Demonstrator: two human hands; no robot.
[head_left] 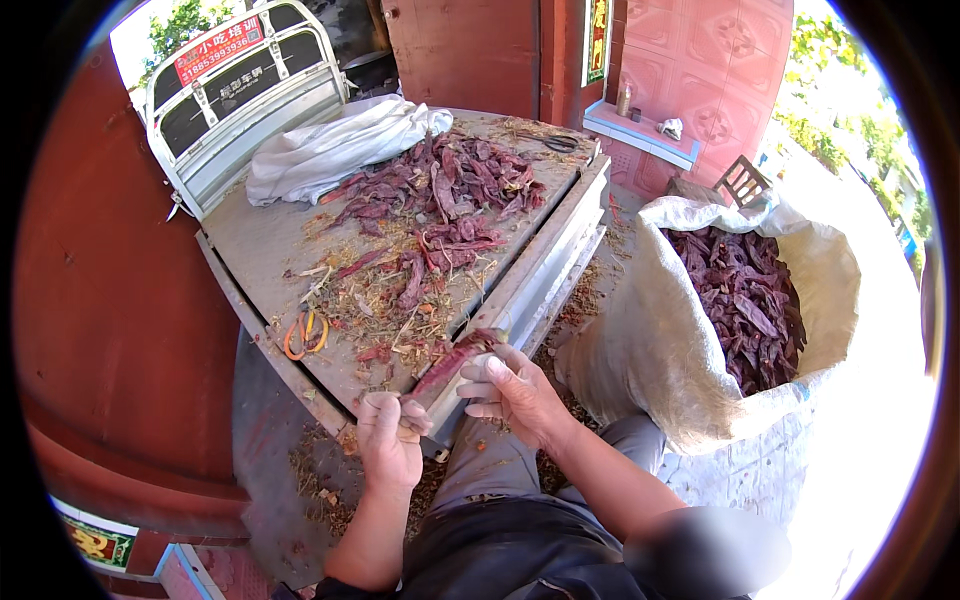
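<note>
A dried red chili pepper (446,370) is stretched between my two hands, just off the truck bed's near corner. My left hand (392,430) has its fingers pinched at the pepper's lower left end. The upper right end sits in the fingers of my right hand (513,393), thumb on top. Both hands look covered in pale, dusty gloves or dust on the fingers; I cannot tell which. Beyond them, a pile of dried chili peppers (450,185) lies on the truck bed (262,250), with loose peppers and stem scraps (400,325) nearer to me.
Orange-handled scissors (306,335) lie at the bed's left edge, and dark scissors (560,142) at its far right corner. A white sack (345,145) is crumpled behind the pile. To my right stands a large open sack (640,340) of dried peppers. A small chair (742,182) is behind it.
</note>
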